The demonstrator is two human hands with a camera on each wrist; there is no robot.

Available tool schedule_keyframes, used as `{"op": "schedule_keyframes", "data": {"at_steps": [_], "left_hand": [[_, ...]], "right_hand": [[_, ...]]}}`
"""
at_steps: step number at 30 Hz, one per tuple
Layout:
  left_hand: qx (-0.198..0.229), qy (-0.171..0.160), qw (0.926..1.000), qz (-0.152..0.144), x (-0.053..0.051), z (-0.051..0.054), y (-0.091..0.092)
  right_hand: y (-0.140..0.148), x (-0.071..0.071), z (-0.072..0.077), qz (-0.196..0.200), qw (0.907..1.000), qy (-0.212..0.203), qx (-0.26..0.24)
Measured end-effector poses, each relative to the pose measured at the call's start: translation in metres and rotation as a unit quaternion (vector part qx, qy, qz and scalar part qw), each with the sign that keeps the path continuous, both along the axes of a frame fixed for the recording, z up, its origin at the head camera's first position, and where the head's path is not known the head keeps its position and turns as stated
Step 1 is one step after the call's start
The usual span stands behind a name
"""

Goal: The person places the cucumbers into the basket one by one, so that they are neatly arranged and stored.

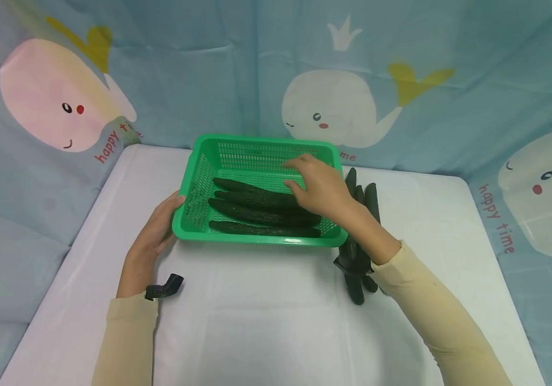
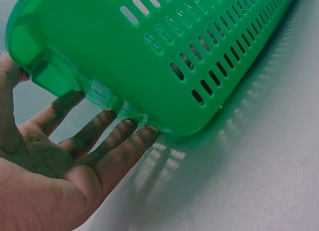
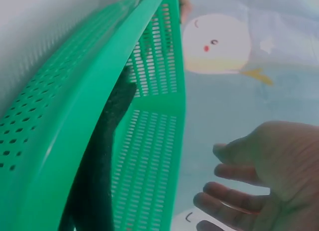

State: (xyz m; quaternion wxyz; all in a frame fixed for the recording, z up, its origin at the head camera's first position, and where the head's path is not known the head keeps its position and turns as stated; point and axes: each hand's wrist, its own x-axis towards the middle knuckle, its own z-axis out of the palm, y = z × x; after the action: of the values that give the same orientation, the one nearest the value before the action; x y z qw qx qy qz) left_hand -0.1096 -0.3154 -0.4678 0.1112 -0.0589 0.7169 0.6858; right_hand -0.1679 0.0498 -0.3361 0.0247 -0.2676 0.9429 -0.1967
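Note:
Several long dark green cucumbers (image 1: 263, 216) lie side by side in a green plastic basket (image 1: 256, 241) with slotted walls. My left hand (image 1: 160, 222) is at the basket's left end. In the left wrist view, its fairly straight fingers (image 2: 122, 156) touch the outer wall, while the thumb reaches the rim. Above the right part of the basket is my right hand (image 1: 321, 185), its fingers loosely bent and nothing in them. The right wrist view shows that hand apart from the basket wall. Beneath the right forearm, more cucumbers (image 1: 355, 292) lie on the table, partly hidden.
A dark band (image 1: 353, 265) crosses the cucumbers to the right of the basket. White cloth covers the table (image 1: 256, 321). A blue curtain (image 1: 237, 69) with printed whales stands behind it and along both sides. A black strap (image 1: 165, 288) circles the left wrist.

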Motion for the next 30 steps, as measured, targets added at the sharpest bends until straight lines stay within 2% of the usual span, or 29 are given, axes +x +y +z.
{"op": "schedule_keyframes", "data": {"at_steps": [4,12,22,30], "left_hand": [[0.005,0.008,1.0000,-0.001,-0.001,0.000,-0.001],[0.019,0.009,0.9998,0.004,0.000,0.000,-0.002],[0.016,0.008,0.9998,0.004,0.000,-0.003,-0.002],[0.011,0.003,0.9999,-0.003,-0.001,0.000,0.000]], "right_hand": [[0.009,0.002,0.000,-0.011,0.9999,-0.003,-0.008],[0.029,0.004,-0.003,-0.033,0.9989,-0.034,-0.003],[0.057,0.010,-0.009,-0.057,0.9971,-0.035,-0.037],[0.080,0.020,-0.015,-0.077,0.9941,-0.032,-0.070]]}}
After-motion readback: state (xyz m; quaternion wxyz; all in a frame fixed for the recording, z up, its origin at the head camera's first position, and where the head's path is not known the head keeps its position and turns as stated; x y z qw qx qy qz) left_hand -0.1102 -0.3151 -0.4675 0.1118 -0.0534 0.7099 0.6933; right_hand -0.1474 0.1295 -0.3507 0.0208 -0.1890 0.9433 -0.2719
